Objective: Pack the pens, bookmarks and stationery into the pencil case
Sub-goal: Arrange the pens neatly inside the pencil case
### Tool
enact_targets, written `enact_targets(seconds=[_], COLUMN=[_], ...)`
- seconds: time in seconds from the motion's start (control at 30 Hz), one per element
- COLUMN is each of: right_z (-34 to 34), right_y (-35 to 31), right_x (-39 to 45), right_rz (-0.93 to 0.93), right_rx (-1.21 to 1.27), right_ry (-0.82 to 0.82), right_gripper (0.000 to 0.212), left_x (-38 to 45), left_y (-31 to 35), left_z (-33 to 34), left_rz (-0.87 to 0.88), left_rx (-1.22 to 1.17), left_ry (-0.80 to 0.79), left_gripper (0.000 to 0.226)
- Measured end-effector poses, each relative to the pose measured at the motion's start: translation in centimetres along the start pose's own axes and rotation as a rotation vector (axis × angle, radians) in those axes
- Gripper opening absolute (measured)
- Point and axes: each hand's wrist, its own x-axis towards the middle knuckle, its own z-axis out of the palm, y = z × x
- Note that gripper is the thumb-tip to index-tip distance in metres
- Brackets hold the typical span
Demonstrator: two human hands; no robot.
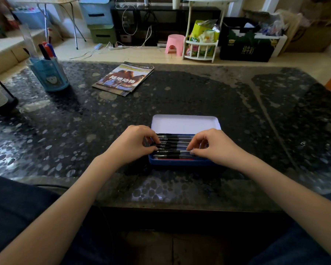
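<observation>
The pens (173, 145) lie side to side in the open pencil case (183, 163), with the left hand (134, 144) and right hand (214, 146) pinching their two ends, fingers curled in.

The booklet (123, 78) on the table bears the large white title 陆地动物 across its cover; the smaller print above it is too blurred to read. On the floor beyond, the black carton (245, 48) carries yellow characters that look like 纯牛奶, and a green packet (194, 39) in the white rack (200, 54) shows a word starting "T", perhaps "Tist", though it is not sharp enough to be sure.
</observation>
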Motion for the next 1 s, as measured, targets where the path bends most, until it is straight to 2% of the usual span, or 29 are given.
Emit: enact_targets(seconds=[0.3,0.4,0.53,0.63,0.83,1.0], right_z=[0.2,0.3,0.4,0.3,-0.4,-0.5], right_y=[-0.4,-0.4,-0.5,-0.6,-0.7,-0.8], right_x=[-0.1,-0.1,-0.2,-0.3,-0.4,-0.5], right_rz=[-0.033,-0.019,-0.013,-0.006,-0.016,0.005], right_rx=[0.032,0.063,0.112,0.118,0.061,-0.107], right_ry=[0.017,0.026,0.027,0.014,-0.034,-0.083], right_gripper=[0.007,0.008,0.008,0.007,0.007,0.011], left_x=[-0.1,-0.1,-0.2,-0.2,-0.1,-0.2], left_y=[0.1,0.1,0.2,0.2,-0.3,-0.3], left_z=[-0.3,-0.6,-0.9,-0.8,-0.8,-0.8], left_rz=[-0.004,-0.044,-0.067,-0.052,-0.061,-0.074], left_rx=[-0.072,-0.168,-0.241,-0.224,-0.216,-0.2], left_ry=[-0.012,-0.028,-0.161,-0.18,-0.134,-0.14], left_gripper=[0.013,0.008,0.009,0.012,0.014,0.014])
